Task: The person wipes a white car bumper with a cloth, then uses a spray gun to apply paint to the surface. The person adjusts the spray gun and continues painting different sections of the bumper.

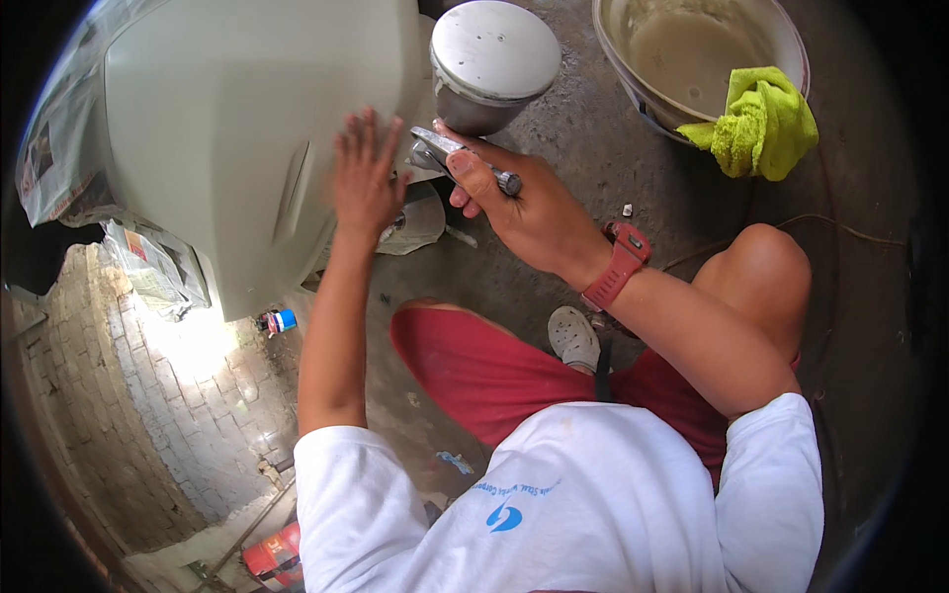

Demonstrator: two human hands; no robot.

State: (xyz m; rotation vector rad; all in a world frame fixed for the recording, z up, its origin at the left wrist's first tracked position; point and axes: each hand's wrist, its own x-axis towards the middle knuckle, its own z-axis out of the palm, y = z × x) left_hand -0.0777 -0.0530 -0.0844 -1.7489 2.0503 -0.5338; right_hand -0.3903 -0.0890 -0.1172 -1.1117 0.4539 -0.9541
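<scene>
A large pale grey car body panel [227, 109] fills the upper left. Against its right edge my left hand [368, 183] lies flat with fingers spread, slightly blurred; I cannot tell whether it presses on the panel or hovers just over it. Just right of it, my right hand [514, 198] is closed around a silver metal spray gun [442, 148], whose knurled end sticks out past the thumb. The gun's front is close to the panel, and its lower part is hidden by my fingers. A red watch [623, 262] is on my right wrist.
A grey pail with a white round lid [494, 44] stands beyond my right hand. At upper right, a yellow-green cloth [756, 124] hangs over a bucket's rim [633, 84]. Newspaper [59, 148] borders the panel. A blue-capped bottle [280, 321] and red container [274, 555] are at left.
</scene>
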